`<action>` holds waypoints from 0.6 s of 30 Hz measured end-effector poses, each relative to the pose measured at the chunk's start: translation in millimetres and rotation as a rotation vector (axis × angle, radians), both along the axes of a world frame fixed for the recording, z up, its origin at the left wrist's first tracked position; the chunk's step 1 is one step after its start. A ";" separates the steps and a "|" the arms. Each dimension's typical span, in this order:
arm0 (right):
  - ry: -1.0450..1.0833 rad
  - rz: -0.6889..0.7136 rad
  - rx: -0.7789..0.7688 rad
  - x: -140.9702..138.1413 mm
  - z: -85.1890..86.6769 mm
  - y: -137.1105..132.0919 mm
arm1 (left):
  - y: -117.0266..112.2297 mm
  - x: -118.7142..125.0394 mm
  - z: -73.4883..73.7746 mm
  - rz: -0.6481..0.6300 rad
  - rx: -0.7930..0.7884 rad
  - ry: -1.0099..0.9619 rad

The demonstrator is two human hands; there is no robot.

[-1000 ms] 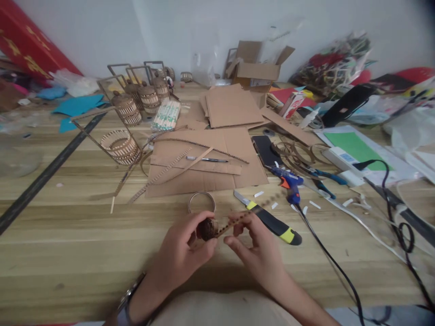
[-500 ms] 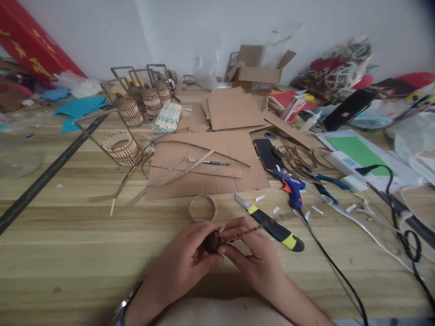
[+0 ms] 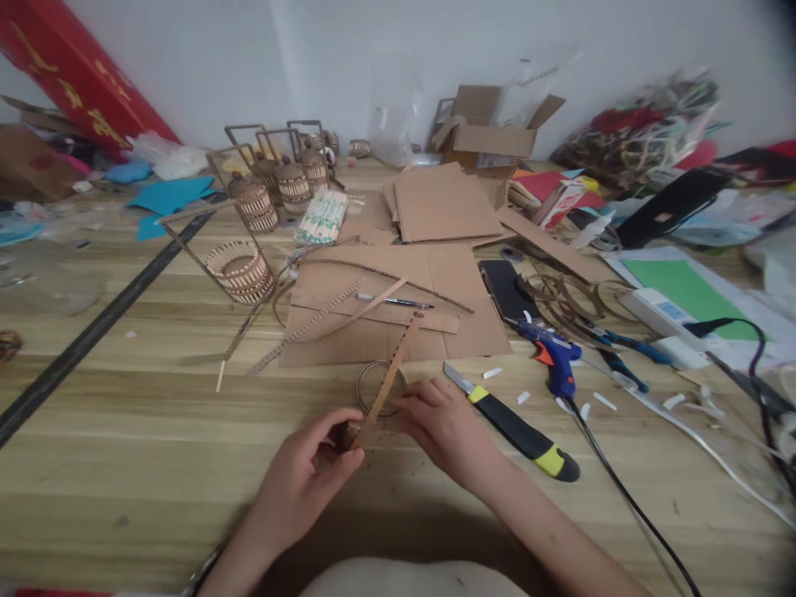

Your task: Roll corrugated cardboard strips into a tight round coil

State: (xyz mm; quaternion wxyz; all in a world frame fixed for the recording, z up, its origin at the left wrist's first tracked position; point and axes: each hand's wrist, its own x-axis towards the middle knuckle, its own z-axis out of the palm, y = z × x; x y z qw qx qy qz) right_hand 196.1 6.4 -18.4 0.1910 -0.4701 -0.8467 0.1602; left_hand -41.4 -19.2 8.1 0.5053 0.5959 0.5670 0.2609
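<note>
Beside the hands lie a utility knife [image 3: 513, 423] and glue gun [image 3: 552, 358].

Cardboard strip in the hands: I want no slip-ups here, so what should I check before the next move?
1. Left hand pinching the lower end of the cardboard strip: ok.
2. Right hand actually gripping the strip: cannot tell; its fingertips reach it near the ring.
3. Strip straight, no kink: ok; it slants up across the ring.
4. Utility knife blade retracted: not ok; the blade is out, close beside the right hand.
5. Glue gun away from both hands: ok; it lies beyond the knife.
</note>
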 end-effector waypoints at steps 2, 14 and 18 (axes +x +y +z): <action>-0.107 0.018 0.022 -8.9 -3.7 2.0 | 0.6 -5.4 0.9 0.017 -0.010 -0.005; 0.146 0.019 0.012 -1.3 6.9 7.8 | -2.2 -3.4 9.0 -0.109 0.253 0.069; 0.208 0.112 -0.058 7.3 34.2 4.9 | -2.6 0.9 15.6 -0.339 0.384 0.139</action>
